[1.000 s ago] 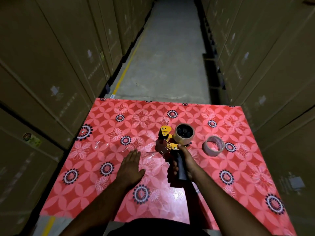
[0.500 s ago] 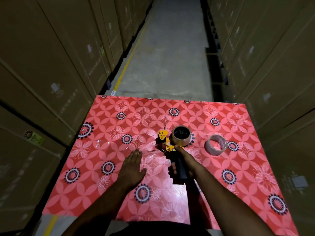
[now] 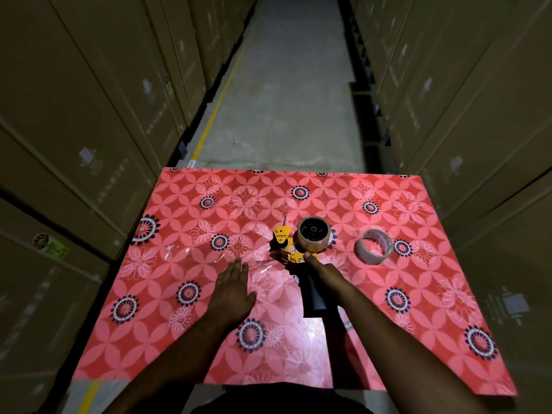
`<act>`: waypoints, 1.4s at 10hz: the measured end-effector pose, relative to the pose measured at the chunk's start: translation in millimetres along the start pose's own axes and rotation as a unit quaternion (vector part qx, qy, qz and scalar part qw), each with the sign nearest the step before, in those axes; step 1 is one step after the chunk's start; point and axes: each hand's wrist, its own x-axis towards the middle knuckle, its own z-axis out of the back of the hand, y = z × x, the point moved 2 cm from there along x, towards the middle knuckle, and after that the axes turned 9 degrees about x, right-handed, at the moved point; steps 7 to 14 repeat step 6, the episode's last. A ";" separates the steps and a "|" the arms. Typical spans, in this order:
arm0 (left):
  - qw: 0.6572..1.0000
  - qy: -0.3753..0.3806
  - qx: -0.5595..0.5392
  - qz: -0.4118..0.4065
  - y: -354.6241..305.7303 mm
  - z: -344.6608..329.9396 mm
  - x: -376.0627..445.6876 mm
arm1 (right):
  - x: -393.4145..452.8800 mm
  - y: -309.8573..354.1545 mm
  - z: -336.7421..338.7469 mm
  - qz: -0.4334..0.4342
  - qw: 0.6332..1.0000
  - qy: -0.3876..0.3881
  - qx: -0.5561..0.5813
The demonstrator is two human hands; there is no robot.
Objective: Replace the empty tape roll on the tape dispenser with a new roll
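Note:
A yellow tape dispenser (image 3: pixel 287 247) with a black handle lies on the red flowered table (image 3: pixel 185 294). A brown tape roll (image 3: pixel 313 239) sits on its hub. My right hand (image 3: pixel 324 271) rests on the handle, thumb tip touching the yellow frame just below the roll. My left hand (image 3: pixel 231 292) lies flat, palm down, on the table to the left of the dispenser, fingers together. A second, thin pale tape roll (image 3: pixel 373 246) lies flat on the table to the right of the dispenser, apart from both hands.
Tall stacks of cardboard boxes (image 3: pixel 89 121) line both sides of a narrow concrete aisle (image 3: pixel 283 100) beyond the table's far edge. A yellow floor line (image 3: pixel 215 109) runs along the left stack.
My right hand's grip on the handle has loosened and slid forward, thumb now at the yellow frame. The dispenser now lies lower on the table. My left hand stays flat.

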 end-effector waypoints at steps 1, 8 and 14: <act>1.000 0.005 0.009 -0.001 -2.3 2.7 2.2 | -16.1 8.3 -4.4 0.025 0.999 0.000 -0.046; 0.992 -0.092 0.039 -0.077 -26.9 -22.9 -15.3 | -79.7 -28.4 -11.8 0.294 0.826 -0.142 -0.459; 0.992 -0.092 0.039 -0.077 -26.9 -22.9 -15.3 | -79.7 -28.4 -11.8 0.294 0.826 -0.142 -0.459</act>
